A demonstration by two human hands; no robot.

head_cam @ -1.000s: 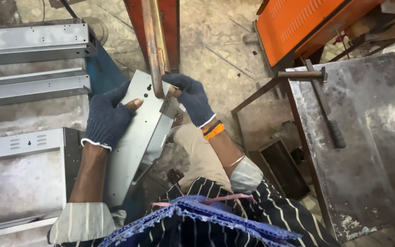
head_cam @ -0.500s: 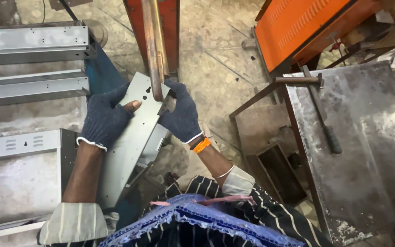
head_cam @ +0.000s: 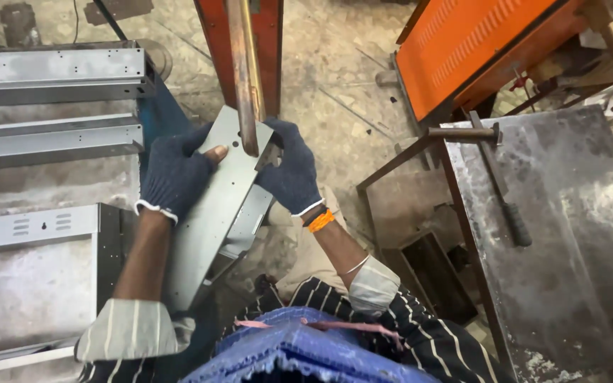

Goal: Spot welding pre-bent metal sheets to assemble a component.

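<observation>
Both my gloved hands clamp one long grey metal panel under a rusty bar.

My left hand (head_cam: 175, 174) grips the panel (head_cam: 214, 213) at its nine o'clock edge, thumb on its face. Its long axis runs from seven o'clock up to one o'clock, top end touching the bar (head_cam: 244, 78). My right hand (head_cam: 291, 174) closes on its three o'clock edge.
</observation>
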